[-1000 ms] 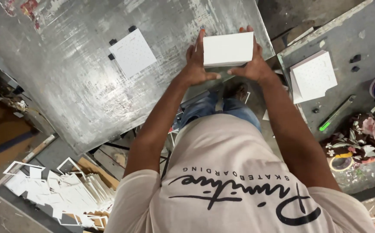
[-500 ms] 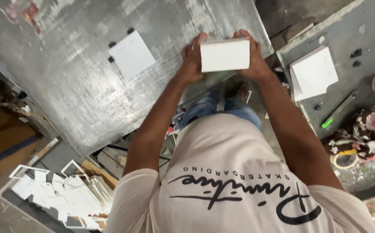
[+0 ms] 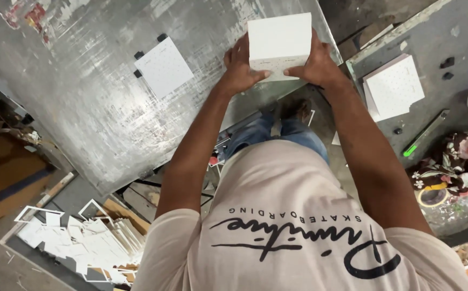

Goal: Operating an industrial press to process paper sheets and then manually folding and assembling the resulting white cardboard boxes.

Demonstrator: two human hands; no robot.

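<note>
Since half a second ago, the white block in your hands has tipped so its broad face turns more toward you, and it sits a little higher over the tabletop. Your left hand clasps its left edge, thumb laid along the lower edge; your right hand clasps the right edge likewise. The block is held above the near edge of the scuffed metal tabletop. A white dotted sheet lies flat on the tabletop to the left, with small black pieces at its corners. A stack of similar sheets rests on the grey surface to the right, near a green-tipped tool.
</note>
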